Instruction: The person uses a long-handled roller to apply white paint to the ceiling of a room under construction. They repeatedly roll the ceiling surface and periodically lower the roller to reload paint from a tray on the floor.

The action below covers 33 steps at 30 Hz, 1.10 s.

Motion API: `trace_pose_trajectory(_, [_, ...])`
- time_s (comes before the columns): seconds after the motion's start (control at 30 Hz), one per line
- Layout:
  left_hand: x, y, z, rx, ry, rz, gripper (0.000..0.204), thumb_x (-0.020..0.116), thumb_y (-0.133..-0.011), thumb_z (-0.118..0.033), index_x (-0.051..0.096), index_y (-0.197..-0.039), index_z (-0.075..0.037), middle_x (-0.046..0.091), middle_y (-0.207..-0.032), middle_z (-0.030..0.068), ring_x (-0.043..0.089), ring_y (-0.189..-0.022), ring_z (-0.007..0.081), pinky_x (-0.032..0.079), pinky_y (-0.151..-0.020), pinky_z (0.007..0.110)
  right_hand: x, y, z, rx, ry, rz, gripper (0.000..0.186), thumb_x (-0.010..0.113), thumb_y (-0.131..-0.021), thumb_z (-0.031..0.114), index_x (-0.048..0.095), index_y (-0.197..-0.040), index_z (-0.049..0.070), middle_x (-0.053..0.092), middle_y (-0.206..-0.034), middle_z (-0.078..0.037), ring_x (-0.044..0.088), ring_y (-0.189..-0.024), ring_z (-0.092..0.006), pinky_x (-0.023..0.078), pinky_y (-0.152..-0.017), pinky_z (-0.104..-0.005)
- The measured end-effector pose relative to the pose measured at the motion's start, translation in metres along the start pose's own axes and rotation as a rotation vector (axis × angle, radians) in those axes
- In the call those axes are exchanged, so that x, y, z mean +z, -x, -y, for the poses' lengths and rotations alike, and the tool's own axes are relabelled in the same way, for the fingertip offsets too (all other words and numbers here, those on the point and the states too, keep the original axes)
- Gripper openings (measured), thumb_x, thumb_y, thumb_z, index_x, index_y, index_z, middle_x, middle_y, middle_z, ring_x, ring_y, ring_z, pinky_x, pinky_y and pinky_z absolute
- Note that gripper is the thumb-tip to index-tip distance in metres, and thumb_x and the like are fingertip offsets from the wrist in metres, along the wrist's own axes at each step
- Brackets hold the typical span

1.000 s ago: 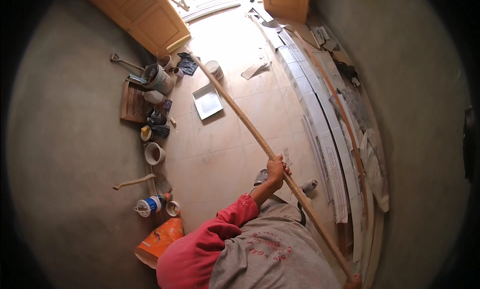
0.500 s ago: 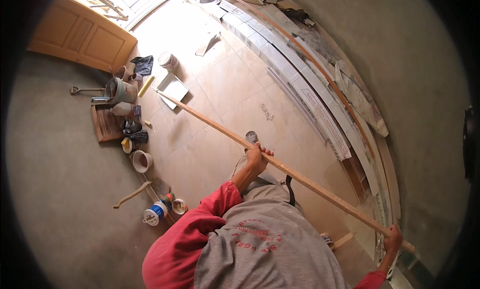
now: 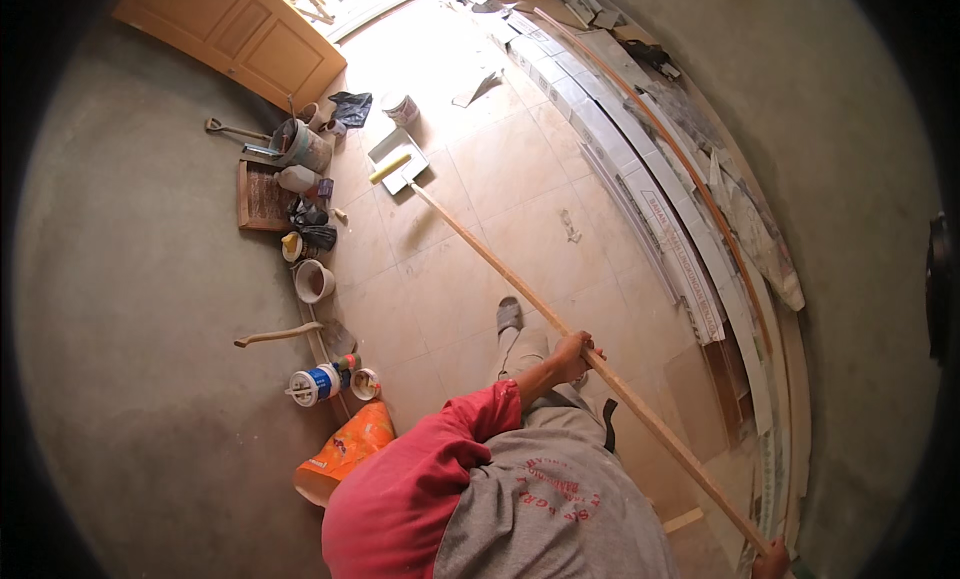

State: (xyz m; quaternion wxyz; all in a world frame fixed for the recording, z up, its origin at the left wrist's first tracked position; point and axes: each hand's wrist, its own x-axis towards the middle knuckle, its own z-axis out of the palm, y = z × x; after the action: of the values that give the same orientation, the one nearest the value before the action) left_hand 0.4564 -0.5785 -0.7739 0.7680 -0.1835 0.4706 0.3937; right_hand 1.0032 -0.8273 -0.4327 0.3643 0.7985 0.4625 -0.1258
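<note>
A paint roller with a yellow sleeve (image 3: 390, 169) is fixed to the far end of a long wooden pole (image 3: 497, 265). The sleeve lies over a white paint tray (image 3: 413, 150) on the floor; whether it touches the tray's bottom I cannot tell. My left hand (image 3: 572, 357) is wrapped round the pole at about its middle, just in front of my body. Low at the right, my right hand (image 3: 772, 559) grips the pole's near end, partly cut off by the picture's edge.
Buckets (image 3: 303, 144), a wooden-framed board (image 3: 262, 196), a pot (image 3: 314, 281) and a tin (image 3: 315, 385) line the left wall. An orange bag (image 3: 348, 449) lies nearer. Long cartons and boards (image 3: 650, 194) run along the right wall. A tub (image 3: 400, 109) stands beyond the tray.
The roller sleeve has moved from beside the tray's left to over it. Both hands have drawn the pole nearer my body, still gripping it. The view has shifted, bringing the orange bag into sight.
</note>
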Motion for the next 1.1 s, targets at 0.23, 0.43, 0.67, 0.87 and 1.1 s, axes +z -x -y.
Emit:
trace_pose_trajectory(0.23, [-0.006,-0.006,-0.002,-0.021,-0.017,0.039,0.009,0.045,-0.097,-0.013,0.043,-0.093,-0.005,0.046,-0.081,0.0088,0.057,-0.075,0.0283,0.054,-0.082,0.053,0.015,0.016,-0.005,-0.016,0.038,-0.085,0.033,0.062,-0.086,0.036,0.070,-0.108,0.012,0.071,-0.098,-0.015,0.067,-0.091,-0.0383,0.053,-0.080,-0.0497])
trace_pose_trajectory(0.43, [-0.014,-0.011,-0.037,-0.015,0.018,0.085,0.013,0.040,-0.099,-0.015,0.041,-0.090,-0.005,0.046,-0.078,0.0090,0.057,-0.074,0.0285,0.055,-0.083,0.052,-0.005,0.055,0.040,0.015,-0.032,-0.252,0.030,0.068,-0.081,0.033,0.072,-0.104,0.014,0.071,-0.094,-0.014,0.067,-0.087,-0.0386,0.053,-0.076,-0.0510])
trace_pose_trajectory(0.67, [-0.036,-0.008,-0.087,-0.090,0.061,0.065,0.010,0.043,-0.096,-0.013,0.040,-0.091,-0.005,0.045,-0.082,0.0097,0.054,-0.079,0.0281,0.051,-0.087,0.052,-0.046,0.099,0.097,-0.003,-0.029,-0.330,0.029,0.071,-0.077,0.028,0.072,-0.101,0.013,0.071,-0.093,-0.015,0.067,-0.085,-0.0374,0.053,-0.075,-0.0512])
trace_pose_trajectory(0.87, [-0.062,-0.006,-0.136,-0.057,0.086,0.116,0.008,0.044,-0.095,-0.012,0.039,-0.093,-0.005,0.045,-0.081,0.0095,0.055,-0.076,0.0276,0.052,-0.084,0.050,-0.069,0.127,0.146,0.033,0.027,-0.284,0.036,0.071,-0.075,0.028,0.071,-0.107,0.011,0.071,-0.099,-0.017,0.066,-0.094,-0.0374,0.053,-0.082,-0.0494])
trace_pose_trajectory(1.1, [-0.100,-0.024,-0.205,-0.018,0.100,-0.045,0.010,0.044,-0.098,-0.015,0.042,-0.096,-0.006,0.046,-0.075,0.0081,0.051,-0.065,0.0262,0.054,-0.070,0.050,-0.085,0.140,0.225,0.002,0.041,-0.038,0.046,0.071,-0.076,0.028,0.067,-0.119,0.011,0.070,-0.106,-0.016,0.067,-0.099,-0.0355,0.053,-0.085,-0.0470])
